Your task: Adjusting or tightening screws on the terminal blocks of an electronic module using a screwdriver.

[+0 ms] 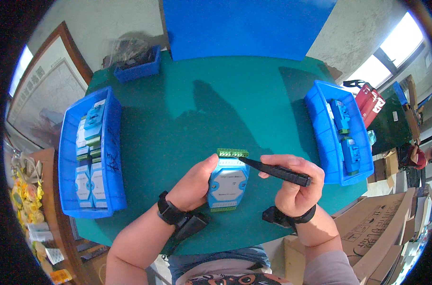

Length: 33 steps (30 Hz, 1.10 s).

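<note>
My left hand (195, 180) grips a blue-and-grey electronic module (229, 184) by its left side, the thumb near its upper corner. Green screw terminal blocks run along both ends of the module; the far terminal block (232, 152) faces away from me. In my right hand (296, 183) is a black tapered tool (280, 173), pinched between thumb and fingers. Its thin tip reaches the right part of the far terminal block; whether it touches a screw is too small to tell. The exact kind of tool cannot be made out.
On the left of the green table (178, 142) stands a blue bin (115, 156) with several similar modules. Another blue bin (320, 137) on the right holds blue modules. A smaller blue bin (140, 73) sits at the far left. Cardboard boxes (372, 232) stand at the lower right.
</note>
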{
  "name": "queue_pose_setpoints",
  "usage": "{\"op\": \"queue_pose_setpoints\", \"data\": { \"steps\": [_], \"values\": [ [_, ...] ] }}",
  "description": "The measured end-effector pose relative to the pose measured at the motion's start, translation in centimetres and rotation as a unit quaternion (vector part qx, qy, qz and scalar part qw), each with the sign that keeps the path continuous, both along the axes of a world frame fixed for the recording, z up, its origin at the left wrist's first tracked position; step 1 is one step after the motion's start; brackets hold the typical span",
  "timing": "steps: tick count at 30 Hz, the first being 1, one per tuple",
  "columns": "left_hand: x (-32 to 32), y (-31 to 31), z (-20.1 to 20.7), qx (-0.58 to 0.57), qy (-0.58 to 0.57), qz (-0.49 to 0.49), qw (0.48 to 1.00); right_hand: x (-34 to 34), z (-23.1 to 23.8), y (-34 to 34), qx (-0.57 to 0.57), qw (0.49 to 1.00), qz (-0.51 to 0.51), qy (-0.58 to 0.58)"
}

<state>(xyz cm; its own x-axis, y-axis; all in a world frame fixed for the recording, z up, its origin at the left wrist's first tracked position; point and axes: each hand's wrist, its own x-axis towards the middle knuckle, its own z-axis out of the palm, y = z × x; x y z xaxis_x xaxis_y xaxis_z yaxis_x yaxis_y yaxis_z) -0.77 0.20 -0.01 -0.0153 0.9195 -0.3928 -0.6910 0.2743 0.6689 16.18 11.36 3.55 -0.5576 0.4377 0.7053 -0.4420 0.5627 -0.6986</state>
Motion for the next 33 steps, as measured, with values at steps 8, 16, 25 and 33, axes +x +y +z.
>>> {"op": "queue_pose_setpoints", "data": {
  "steps": [8, 16, 25, 33],
  "values": [
    [-0.2, -0.4, -1.1, 0.028, 0.076, -0.024, 0.996, 0.2, -0.2, 0.0, 0.007, 1.0, 0.004, -0.01],
    [0.1, -0.4, -0.4, 0.093, 0.063, -0.016, 0.993, 0.3, 1.0, 0.4, 0.128, 0.99, -0.004, -0.059],
    [0.0, -0.3, -0.8, 0.096, 0.087, -0.035, 0.991, 0.3, 1.3, 0.5, 0.146, 0.987, 0.008, -0.06],
    [-0.1, -0.4, -0.6, 0.107, 0.103, -0.034, 0.988, 0.1, 1.0, 0.3, 0.109, 0.993, -0.018, -0.043]
  ]
}}
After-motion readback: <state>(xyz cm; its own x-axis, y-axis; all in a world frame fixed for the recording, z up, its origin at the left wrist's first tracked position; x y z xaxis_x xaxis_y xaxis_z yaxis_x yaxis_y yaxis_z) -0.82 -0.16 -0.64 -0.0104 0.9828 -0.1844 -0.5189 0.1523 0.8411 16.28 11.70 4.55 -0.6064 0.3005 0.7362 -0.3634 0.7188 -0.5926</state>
